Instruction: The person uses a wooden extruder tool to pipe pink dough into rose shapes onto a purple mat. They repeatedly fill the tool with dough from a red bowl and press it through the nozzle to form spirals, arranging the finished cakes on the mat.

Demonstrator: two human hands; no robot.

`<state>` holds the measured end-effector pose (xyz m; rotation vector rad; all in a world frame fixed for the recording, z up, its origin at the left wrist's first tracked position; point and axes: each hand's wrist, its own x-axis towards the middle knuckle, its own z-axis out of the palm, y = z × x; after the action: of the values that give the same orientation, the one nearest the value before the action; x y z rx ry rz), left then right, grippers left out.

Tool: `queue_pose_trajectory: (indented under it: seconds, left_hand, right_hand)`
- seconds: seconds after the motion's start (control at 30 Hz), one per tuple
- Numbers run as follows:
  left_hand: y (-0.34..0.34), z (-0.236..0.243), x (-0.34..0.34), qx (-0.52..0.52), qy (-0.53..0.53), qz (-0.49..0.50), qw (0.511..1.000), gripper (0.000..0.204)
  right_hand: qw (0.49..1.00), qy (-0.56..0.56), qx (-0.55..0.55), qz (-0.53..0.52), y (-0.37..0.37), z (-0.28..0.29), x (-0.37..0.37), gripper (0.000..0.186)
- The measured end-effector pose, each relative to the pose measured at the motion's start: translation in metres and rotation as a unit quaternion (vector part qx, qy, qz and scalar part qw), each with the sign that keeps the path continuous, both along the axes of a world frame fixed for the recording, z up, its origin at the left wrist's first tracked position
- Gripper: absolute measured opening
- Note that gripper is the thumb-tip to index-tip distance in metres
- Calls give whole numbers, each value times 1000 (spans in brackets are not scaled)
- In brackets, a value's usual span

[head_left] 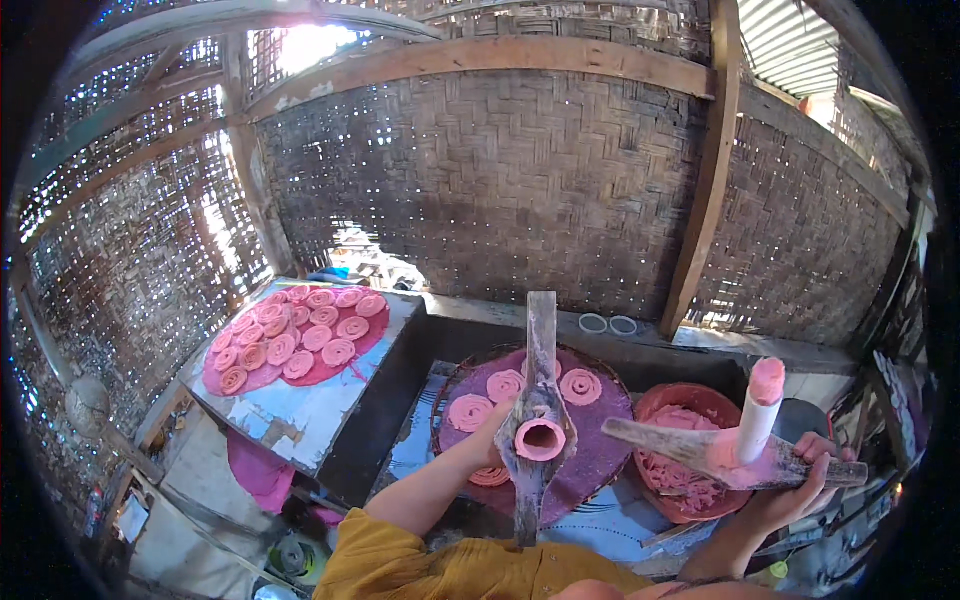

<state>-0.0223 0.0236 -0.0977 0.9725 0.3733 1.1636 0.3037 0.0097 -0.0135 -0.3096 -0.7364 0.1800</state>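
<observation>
My left hand (492, 437) grips a weathered wooden dough press (541, 335) by its middle; its fingers are mostly hidden behind the wood. The press's round opening (540, 440) is coated with pink dough and looks hollow. Over on the right, my right hand (808, 482) is closed around one end of a wooden handle bar (675, 437). A white cylindrical plunger (757, 425) stands up from that bar, capped with pink dough. Below the press lies a round purple-covered tray (600, 460) with several pink dough spirals (581, 387) on it.
A reddish basin (690, 396) of pink dough (683, 480) sits beneath the handle bar. At the left, a low table (300, 425) bears many pink spirals on round pink sheets (290, 365). Two white rings (607, 324) rest on the ledge before the woven wall (520, 180).
</observation>
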Motion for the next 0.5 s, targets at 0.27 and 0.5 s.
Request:
queue_pose_trajectory:
  seconds: [0.27, 0.5]
  left_hand:
    - [-5, 3, 18, 178, 32, 80, 980, 32]
    - [7, -39, -32, 271, -150, 184, 933, 24]
  right_hand:
    - [974, -25, -113, 196, 7, -52, -39, 20]
    - [857, -361, -251, 269, 29, -143, -56, 42]
